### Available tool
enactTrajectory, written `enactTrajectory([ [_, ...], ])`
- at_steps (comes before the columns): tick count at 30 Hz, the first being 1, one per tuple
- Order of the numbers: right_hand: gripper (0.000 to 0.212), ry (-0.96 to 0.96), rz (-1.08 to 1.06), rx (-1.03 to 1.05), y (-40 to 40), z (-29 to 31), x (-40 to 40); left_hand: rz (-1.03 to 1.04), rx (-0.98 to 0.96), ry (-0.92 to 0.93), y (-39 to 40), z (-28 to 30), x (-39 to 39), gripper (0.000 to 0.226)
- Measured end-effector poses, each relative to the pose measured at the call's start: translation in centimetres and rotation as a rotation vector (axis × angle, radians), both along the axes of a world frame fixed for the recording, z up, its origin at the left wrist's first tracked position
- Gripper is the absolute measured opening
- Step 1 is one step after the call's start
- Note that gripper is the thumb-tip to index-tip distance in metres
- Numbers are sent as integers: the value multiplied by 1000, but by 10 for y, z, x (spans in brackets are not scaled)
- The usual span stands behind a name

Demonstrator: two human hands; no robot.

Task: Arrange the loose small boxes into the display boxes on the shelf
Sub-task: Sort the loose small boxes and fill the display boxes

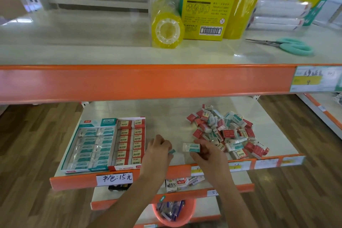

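A: Why are both hands out between the trays and the pile?

B: The right hand (204,151) pinches a teal box (191,147), probably sorting by colour. The left hand (159,149) curls round another teal one (172,151).

A: And the trays?

B: The teal tray (90,143) and red tray (129,141) look nearly full; the loose pile (224,131) sits on the shelf (166,114), right.

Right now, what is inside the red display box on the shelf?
The red display box holds two columns of red-and-cream small boxes marked 2B, lying flat in rows. Whether more layers lie beneath them is covered and cannot be seen.
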State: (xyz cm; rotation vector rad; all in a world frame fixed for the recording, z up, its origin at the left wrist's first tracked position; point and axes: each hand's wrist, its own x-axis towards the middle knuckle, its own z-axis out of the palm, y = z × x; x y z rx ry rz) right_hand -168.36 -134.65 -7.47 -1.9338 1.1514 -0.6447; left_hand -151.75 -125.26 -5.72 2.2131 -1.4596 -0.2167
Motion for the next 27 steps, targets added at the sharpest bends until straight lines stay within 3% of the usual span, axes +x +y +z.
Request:
enactTrajectory([
  [7, 40, 17, 8, 14, 0, 2, 3, -46, 80, -7, -3, 5, 7, 35],
  [10, 38, -9, 19, 1, 1, 8, 6, -64, -11, 52, -1, 9, 9, 42],
  [16, 28, -76, 38, -16, 9, 25, 32, -93, -140, -37, 16, 21, 37, 40],
  [22, 23, 31, 206, -237, 31, 28, 86, 16, -94, -47, 49, 25, 84, 43],
  [27, 29, 106, 322, -254, 53, 28, 142, 148, -55, -4, 84, 24, 127, 40],
])
